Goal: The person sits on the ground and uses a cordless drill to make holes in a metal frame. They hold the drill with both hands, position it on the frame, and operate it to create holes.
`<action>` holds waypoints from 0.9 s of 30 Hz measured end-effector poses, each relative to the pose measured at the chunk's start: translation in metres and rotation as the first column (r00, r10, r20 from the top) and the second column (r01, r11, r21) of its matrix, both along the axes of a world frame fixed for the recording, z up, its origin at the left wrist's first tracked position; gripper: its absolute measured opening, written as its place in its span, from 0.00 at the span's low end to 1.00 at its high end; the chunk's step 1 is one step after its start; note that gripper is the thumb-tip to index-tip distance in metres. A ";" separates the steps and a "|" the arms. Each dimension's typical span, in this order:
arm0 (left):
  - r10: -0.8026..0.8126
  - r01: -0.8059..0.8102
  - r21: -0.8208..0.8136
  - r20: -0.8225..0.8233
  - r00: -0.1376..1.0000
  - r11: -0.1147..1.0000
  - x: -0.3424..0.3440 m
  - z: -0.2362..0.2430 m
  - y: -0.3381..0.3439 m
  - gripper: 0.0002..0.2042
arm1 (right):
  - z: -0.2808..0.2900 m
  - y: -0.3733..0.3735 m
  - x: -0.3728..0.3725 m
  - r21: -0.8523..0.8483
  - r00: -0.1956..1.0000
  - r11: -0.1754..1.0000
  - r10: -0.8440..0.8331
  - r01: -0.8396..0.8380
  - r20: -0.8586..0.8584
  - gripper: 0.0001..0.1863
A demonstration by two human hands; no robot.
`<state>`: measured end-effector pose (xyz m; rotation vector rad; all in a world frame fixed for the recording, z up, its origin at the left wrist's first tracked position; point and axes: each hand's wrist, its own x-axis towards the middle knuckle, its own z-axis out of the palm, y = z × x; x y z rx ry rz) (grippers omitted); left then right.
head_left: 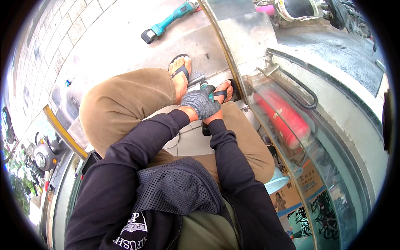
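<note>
My left hand, in a grey knit glove, is wrapped over a teal and black cordless drill between my knees. My right hand, gloved too, closes round its grip from the right and is partly covered by the left. The tool's front end points away from me, down toward the sill between my sandalled feet; what its tip touches cannot be made out. Below my hands a dark part, apparently the battery base, shows at the right wrist.
A teal cordless angle grinder with a black battery lies on the pavement ahead. Close on my right stands a glass door panel, with a red fire extinguisher behind it. A light blue basin and a cardboard box sit lower right.
</note>
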<state>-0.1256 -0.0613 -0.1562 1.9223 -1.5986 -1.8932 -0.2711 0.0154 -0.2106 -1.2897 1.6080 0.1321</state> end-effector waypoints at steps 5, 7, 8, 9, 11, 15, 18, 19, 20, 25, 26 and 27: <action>-0.001 0.001 -0.001 0.006 1.000 1.000 0.001 -0.001 0.003 0.25 | 0.005 -0.004 0.000 -0.028 0.997 0.999 -0.028 0.030 0.068 0.30; -0.001 0.001 0.011 0.004 1.000 1.000 0.000 0.003 -0.001 0.25 | 0.004 -0.001 0.001 -0.063 0.999 0.998 -0.016 0.018 0.039 0.29; 0.002 -0.002 0.025 0.007 1.000 1.000 -0.001 0.006 -0.002 0.26 | 0.003 -0.001 -0.001 -0.054 1.000 0.999 0.006 -0.005 0.022 0.29; 0.007 -0.008 0.040 0.014 1.000 0.999 -0.001 0.010 -0.002 0.26 | 0.005 -0.001 -0.001 -0.044 0.999 0.999 0.031 -0.031 0.011 0.29; -0.013 0.013 0.031 0.016 1.000 0.999 0.001 0.004 0.000 0.27 | 0.005 -0.001 0.000 -0.059 0.997 0.995 0.081 -0.081 -0.001 0.28; -0.051 0.050 0.061 0.012 0.999 0.997 0.001 0.011 -0.008 0.29 | -0.001 0.000 -0.004 -0.023 1.000 1.000 0.012 -0.012 -0.002 0.31; -0.008 0.005 0.069 0.056 0.998 0.998 -0.001 0.021 -0.007 0.29 | -0.008 0.006 -0.005 -0.013 0.999 0.999 -0.032 0.032 0.002 0.33; -0.022 0.021 0.054 0.025 0.999 0.998 0.000 0.016 -0.007 0.30 | -0.009 0.008 -0.005 -0.028 1.000 0.999 -0.023 0.023 0.004 0.33; -0.030 0.029 0.053 0.024 0.999 0.998 0.001 0.014 -0.007 0.29 | -0.011 0.008 -0.007 -0.010 1.000 1.000 -0.021 0.021 -0.016 0.33; -0.027 0.025 0.054 0.029 0.999 0.998 0.002 0.015 -0.006 0.29 | -0.002 0.005 -0.004 0.008 0.999 0.999 -0.039 0.040 -0.036 0.33; -0.022 0.021 0.039 0.030 0.999 0.999 0.002 0.013 -0.006 0.29 | -0.003 0.003 -0.003 0.003 0.999 0.999 -0.036 0.036 -0.032 0.33; -0.018 0.017 0.027 0.027 0.999 0.999 0.001 0.012 -0.005 0.29 | -0.004 0.004 -0.005 0.002 0.999 0.999 -0.033 0.034 -0.032 0.33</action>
